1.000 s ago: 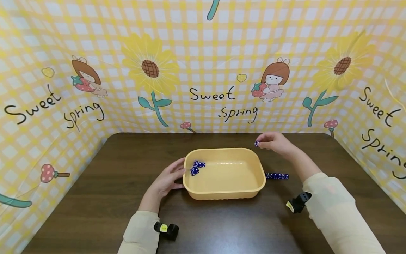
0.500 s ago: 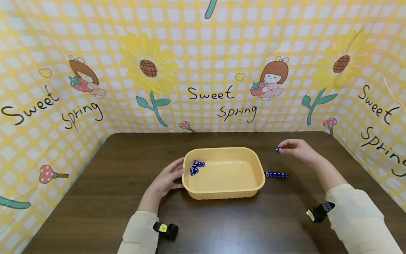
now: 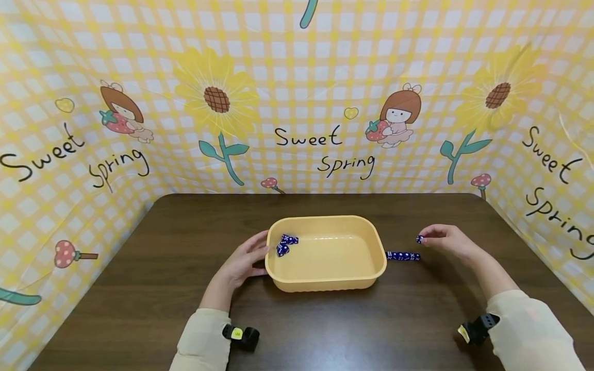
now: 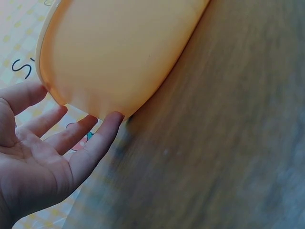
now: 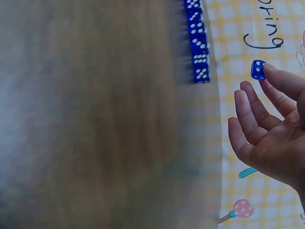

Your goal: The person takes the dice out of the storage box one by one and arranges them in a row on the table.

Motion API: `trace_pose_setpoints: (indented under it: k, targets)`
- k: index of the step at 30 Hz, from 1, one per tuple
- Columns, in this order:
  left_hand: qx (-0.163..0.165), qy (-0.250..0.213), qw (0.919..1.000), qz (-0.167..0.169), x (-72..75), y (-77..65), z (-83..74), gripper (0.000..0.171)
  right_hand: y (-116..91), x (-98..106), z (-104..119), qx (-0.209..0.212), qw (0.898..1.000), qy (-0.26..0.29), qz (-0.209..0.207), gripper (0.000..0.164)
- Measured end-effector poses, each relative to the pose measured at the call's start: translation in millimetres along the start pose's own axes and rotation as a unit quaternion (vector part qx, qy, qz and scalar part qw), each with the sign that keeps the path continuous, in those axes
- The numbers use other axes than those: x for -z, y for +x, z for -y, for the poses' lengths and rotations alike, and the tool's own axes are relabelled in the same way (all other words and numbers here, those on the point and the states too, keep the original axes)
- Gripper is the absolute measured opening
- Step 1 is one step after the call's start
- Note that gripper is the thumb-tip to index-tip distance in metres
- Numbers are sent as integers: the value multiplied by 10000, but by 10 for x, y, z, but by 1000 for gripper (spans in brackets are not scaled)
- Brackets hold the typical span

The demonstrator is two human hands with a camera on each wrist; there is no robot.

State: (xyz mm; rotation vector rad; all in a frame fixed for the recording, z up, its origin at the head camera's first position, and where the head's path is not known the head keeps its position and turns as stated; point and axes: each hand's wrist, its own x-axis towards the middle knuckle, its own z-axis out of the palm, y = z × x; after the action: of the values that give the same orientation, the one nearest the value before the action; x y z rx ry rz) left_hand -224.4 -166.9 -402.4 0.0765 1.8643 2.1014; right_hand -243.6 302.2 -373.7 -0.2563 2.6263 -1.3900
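Observation:
A pale yellow plastic basin (image 3: 329, 280) stands on the table, with several blue dice (image 3: 283, 250) inside at its left end. My left hand (image 3: 242, 263) touches the basin's outer left side. In the left wrist view its fingers (image 4: 88, 152) are spread, the tips against the wall. My right hand (image 3: 449, 242) pinches a single blue die (image 5: 258, 70) with white dots between thumb and index finger, the other fingers loosely bent. Below and left of that hand, a row of blue dice (image 3: 403, 256) lies end to end, reaching the basin's right side.
The dark wooden table (image 3: 352, 330) has its far edge against a yellow checked cloth (image 3: 297, 77) with flower and doll prints. That cloth also hangs along the left and right sides. A black wrist camera is strapped to each sleeve.
My right hand has moved right, away from the basin's far right corner, then lower toward the row's right end, still pinching the die. The left hand and the basin stay in place.

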Motion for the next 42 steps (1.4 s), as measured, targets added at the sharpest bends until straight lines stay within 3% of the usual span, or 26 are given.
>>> trace_pose_setpoints:
  k: [8, 17, 42]
  targets:
    - [9, 12, 9999, -101, 18, 18, 15, 51, -49, -46, -175, -223, 9991, 338, 157, 33]
    - [47, 27, 9999, -135, 34, 16, 28, 51, -57, -88, -273, -122, 9998, -151, -14, 30]
    - [54, 44, 9999, -145, 16, 19, 18, 51, -28, -121, -368, 14, 9999, -88, 66, 25]
